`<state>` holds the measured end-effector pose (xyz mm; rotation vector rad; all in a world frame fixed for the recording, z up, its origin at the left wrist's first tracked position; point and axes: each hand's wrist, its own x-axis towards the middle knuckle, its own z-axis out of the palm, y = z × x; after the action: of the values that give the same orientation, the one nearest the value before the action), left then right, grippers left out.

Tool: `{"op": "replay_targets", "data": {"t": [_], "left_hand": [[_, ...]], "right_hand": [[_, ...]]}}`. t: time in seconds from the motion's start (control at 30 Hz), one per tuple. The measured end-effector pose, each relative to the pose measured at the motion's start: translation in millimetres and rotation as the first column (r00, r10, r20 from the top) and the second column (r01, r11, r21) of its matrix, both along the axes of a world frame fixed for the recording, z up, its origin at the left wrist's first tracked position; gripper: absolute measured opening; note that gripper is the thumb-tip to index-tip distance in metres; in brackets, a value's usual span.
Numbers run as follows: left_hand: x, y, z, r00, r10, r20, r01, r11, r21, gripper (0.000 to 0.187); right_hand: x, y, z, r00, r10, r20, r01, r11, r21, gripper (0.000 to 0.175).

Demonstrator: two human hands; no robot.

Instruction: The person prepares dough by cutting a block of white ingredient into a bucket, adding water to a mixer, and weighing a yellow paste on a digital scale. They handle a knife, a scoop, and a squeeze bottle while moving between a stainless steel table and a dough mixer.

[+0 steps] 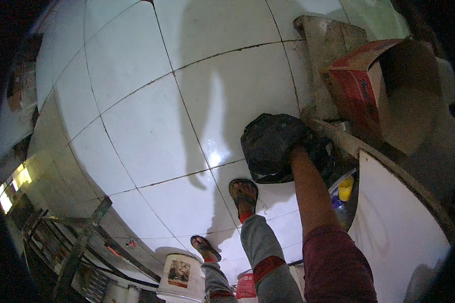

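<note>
My right arm, in a dark maroon sleeve, reaches forward to a bulky black bag (pixel 271 146) by the end of a white panel (pixel 398 204). At the wrist my right hand (pixel 298 150) meets the bag's dark folds. The fingers are lost against the black, so their grip cannot be made out. My left hand is out of view. Just right of the bag, partly behind my forearm, a yellow cup (pixel 345 188) shows beside a blue item (pixel 336 199).
A red and brown cardboard box (pixel 350 89) stands open at the right, near a worn board (pixel 320 57). White floor tiles (pixel 136 144) spread ahead. My sandaled foot (pixel 243 193) is near the bag. A white bucket (pixel 181 278) and a metal frame (pixel 76 242) stand lower left.
</note>
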<state>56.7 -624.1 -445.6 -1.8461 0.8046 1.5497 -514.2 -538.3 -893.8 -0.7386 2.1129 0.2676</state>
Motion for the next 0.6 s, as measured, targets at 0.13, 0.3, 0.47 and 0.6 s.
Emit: {"op": "replay_targets", "data": {"t": [0.13, 0.3, 0.47, 0.6], "left_hand": [[2, -3, 0, 0.999, 0.048, 0.014, -0.048, 0.999, 0.009, 0.041], [9, -4, 0, 0.996, 0.080, 0.046, -0.081, 0.996, 0.026, 0.042], [27, -3, 25, 0.989, 0.135, 0.053, -0.137, 0.990, 0.037, 0.043], [41, 0, 51, 0.985, 0.170, 0.016, -0.171, 0.984, 0.045, 0.044]], "right_hand": [[9, 10, -2, 1.000, 0.024, 0.015, -0.025, 0.998, 0.056, 0.042], [27, 25, -13, 0.999, 0.032, 0.024, -0.034, 0.992, 0.118, 0.042], [25, 32, -13, 0.998, 0.052, 0.038, -0.057, 0.986, 0.159, 0.043], [34, 43, 13, 0.994, 0.082, 0.077, -0.096, 0.976, 0.195, 0.043]]}}
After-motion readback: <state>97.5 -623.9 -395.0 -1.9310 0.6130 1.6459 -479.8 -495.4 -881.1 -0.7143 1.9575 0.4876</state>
